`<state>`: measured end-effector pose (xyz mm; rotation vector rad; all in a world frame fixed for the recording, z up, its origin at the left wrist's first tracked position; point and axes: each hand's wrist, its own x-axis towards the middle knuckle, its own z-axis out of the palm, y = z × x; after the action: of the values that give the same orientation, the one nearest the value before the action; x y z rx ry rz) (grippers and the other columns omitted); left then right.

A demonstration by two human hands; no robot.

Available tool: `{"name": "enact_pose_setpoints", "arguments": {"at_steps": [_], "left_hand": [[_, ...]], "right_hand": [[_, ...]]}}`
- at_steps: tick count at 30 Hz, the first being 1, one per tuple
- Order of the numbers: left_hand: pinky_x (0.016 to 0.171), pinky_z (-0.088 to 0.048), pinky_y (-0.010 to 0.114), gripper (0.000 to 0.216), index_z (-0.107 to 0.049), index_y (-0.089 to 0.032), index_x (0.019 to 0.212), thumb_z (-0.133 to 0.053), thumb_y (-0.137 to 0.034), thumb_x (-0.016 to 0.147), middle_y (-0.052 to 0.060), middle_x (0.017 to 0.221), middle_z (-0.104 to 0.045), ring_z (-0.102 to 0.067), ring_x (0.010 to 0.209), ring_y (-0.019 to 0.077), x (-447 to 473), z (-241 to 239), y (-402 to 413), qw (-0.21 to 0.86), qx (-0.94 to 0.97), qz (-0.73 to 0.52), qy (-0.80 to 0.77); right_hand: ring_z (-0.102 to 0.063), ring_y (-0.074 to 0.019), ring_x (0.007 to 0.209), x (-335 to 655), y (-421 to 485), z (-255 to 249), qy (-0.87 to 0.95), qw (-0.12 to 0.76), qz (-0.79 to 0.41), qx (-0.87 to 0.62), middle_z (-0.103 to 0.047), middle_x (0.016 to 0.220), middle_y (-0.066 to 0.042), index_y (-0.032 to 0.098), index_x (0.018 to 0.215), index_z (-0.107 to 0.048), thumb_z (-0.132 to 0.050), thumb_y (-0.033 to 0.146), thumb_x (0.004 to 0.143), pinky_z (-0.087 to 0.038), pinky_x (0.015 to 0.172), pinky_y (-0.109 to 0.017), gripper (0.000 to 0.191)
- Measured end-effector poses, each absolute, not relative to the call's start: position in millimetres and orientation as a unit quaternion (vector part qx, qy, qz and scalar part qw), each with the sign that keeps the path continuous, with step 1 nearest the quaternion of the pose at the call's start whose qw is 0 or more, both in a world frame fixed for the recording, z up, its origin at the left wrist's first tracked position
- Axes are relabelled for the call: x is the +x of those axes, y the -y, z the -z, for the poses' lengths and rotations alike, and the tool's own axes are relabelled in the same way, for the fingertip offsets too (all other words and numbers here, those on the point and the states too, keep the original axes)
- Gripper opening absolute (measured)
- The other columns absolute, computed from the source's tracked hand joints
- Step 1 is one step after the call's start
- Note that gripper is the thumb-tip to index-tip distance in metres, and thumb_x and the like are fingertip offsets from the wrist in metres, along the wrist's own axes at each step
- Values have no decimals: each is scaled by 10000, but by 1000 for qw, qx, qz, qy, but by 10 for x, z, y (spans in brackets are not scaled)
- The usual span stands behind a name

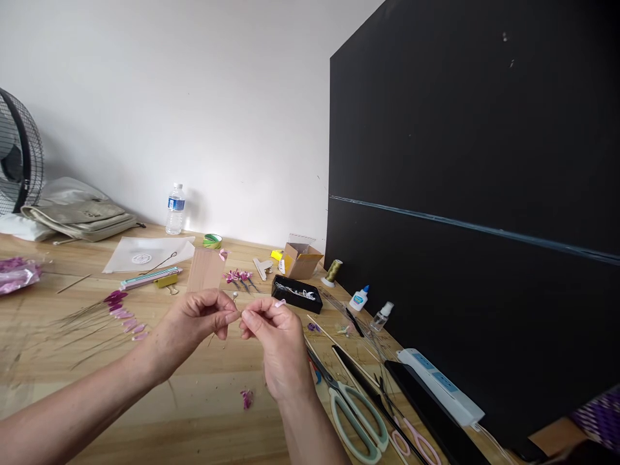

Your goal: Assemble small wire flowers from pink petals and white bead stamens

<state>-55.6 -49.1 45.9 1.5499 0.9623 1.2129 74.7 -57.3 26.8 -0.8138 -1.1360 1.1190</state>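
My left hand (pixel 203 316) and my right hand (pixel 278 339) meet above the middle of the table, thumb and forefinger pinched on each. What they hold between the fingertips is too small to make out. A small pale bead (pixel 235 295) shows just above the left fingertips. One pale pink petal-like piece (pixel 279 303) shows at my right forefinger; whether it is held I cannot tell. To the left lie wired petals (pixel 126 319) in a row, dark magenta to pale pink. Below the hands is a small purple-pink petal cluster (pixel 247 398).
Large scissors (pixel 361 420), a power strip (pixel 440 384), a glue bottle (pixel 359 298) and a spray bottle (pixel 382 316) line the right side. Behind my hands are a black tray (pixel 296 301), flower pieces (pixel 238 278) and a cardboard box (pixel 301 259). A water bottle (pixel 175 210) stands by the wall.
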Motion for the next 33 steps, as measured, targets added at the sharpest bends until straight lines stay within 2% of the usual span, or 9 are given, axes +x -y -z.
{"name": "enact_pose_setpoints", "arguments": {"at_steps": [3,6,16,24,29,33], "left_hand": [[494,-390,234,185,-571,-196,459,-617,-283,615,-34,459,-511,-449,463,117,-561,-453,493,459,632,-494,-382],[501,-383,238,212,-557,-196,435,-622,-293,612,-27,446,-503,-453,470,125,-567,-456,490,449,635,-492,-391],[493,-384,245,219,-570,-208,440,-635,-359,585,-23,449,-502,-446,470,133,-557,-485,485,429,637,-491,-411],[507,-399,243,159,-606,-204,466,-626,-294,597,-22,447,-523,-469,472,133,-576,-488,465,428,651,-470,-415],[516,-405,239,133,-623,-200,497,-616,-278,604,-22,447,-530,-477,481,132,-577,-491,467,434,655,-457,-417],[517,-402,244,138,-608,-200,491,-612,-277,606,-27,442,-521,-475,473,131,-577,-475,462,432,652,-463,-418]], "right_hand": [[-492,-87,509,741,572,-263,461,610,-552,-331,-548,537,27,158,603,-576,-670,233,600,-411,489,-202,121],[-498,-80,513,723,568,-247,448,611,-566,-324,-551,550,32,161,615,-584,-686,234,595,-406,476,-188,127],[-503,-106,537,718,575,-216,541,632,-406,-378,-555,543,17,164,636,-627,-600,181,673,-431,531,-226,49],[-488,-98,515,717,552,-218,533,618,-434,-381,-542,534,25,158,623,-598,-575,188,677,-424,525,-223,66],[-487,-102,516,719,570,-228,548,612,-403,-404,-531,533,29,163,618,-588,-546,181,697,-417,537,-229,91],[-508,-124,561,723,591,-202,607,609,-268,-434,-544,561,20,181,616,-588,-516,160,726,-404,570,-243,132]]}}
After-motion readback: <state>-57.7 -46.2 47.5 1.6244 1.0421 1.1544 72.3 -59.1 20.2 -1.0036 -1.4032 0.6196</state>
